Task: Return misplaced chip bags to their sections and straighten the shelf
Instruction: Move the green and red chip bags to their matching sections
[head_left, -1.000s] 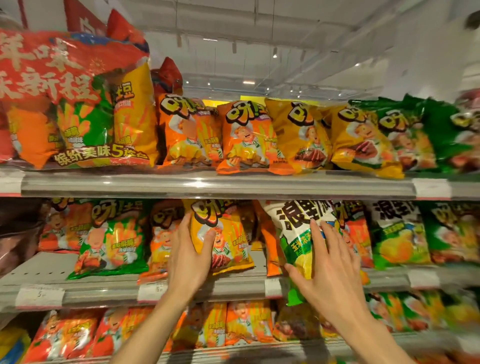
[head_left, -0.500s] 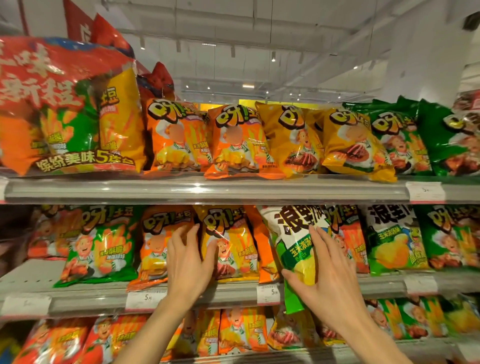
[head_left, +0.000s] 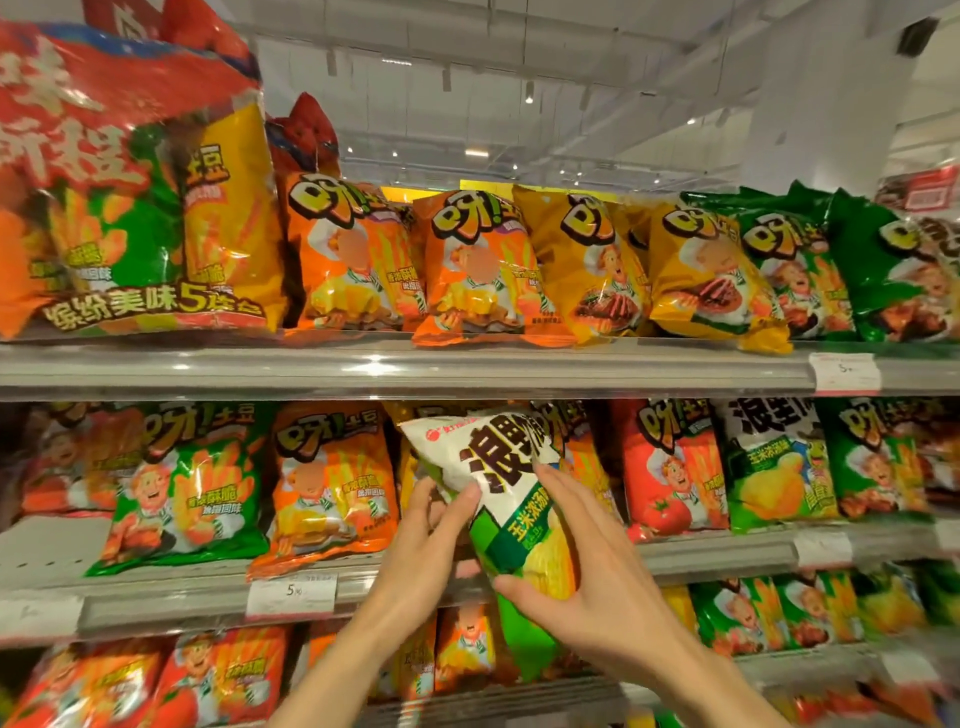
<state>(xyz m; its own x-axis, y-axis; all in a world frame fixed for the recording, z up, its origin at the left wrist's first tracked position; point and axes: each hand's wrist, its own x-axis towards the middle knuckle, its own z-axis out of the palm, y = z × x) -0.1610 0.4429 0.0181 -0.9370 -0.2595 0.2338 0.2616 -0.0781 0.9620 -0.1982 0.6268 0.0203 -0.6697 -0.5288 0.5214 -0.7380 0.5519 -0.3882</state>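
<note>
A white-and-green chip bag (head_left: 511, 499) with big dark characters is tilted in front of the middle shelf (head_left: 717, 553), pulled forward of the row. My right hand (head_left: 587, 582) grips its lower right side, thumb on the bottom corner. My left hand (head_left: 431, 540) holds its left edge from behind, thumb on the white part. A matching white-and-green bag (head_left: 774, 462) stands further right on the same shelf, between a red tomato bag (head_left: 670, 467) and green bags (head_left: 878, 457).
The middle shelf also holds a green bag (head_left: 182, 488) and an orange bag (head_left: 327, 483) to the left, with bare shelf at the far left (head_left: 47, 545). The top shelf (head_left: 415, 364) carries orange, yellow and green bags plus a large multipack (head_left: 119, 208). More bags fill the lower shelf (head_left: 218, 675).
My left hand left the yellow bag and moved right onto the white-and-green bag. Both hands have pulled that bag forward and tilted it. The view has shifted left and closer.
</note>
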